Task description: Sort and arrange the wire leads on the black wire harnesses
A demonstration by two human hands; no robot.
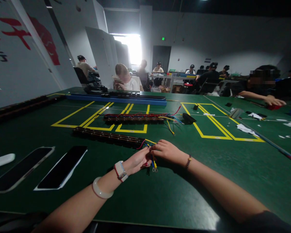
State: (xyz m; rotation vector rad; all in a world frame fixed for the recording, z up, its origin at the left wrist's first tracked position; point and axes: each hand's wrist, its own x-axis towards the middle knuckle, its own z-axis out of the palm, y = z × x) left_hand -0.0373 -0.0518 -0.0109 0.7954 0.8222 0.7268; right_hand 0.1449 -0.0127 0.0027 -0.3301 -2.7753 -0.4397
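A long black strip (pixel 109 136) with thin lines along it lies on the green table (pixel 184 194). Coloured wires (pixel 154 165) come out of its right end, with ring terminals hanging below the hands. My left hand (pixel 138 160), with a watch and a white bangle on that arm, is closed around the wires from the left. Against it, my right hand (pixel 168 152) pinches the same wires from above, its fingers bent. The exact fingertip contact is hidden. Beyond them lies a second black bundle (pixel 135 119) with red, blue and yellow wires.
Two phones (pixel 63 166) (pixel 21 168) lie at the left. A blue rail (pixel 116 98) with black parts runs along the far side. Yellow tape (pixel 213 137) marks the table. White scraps (pixel 246 129) lie at right. A person's hand (pixel 274 100) rests at the far right; other people sit beyond.
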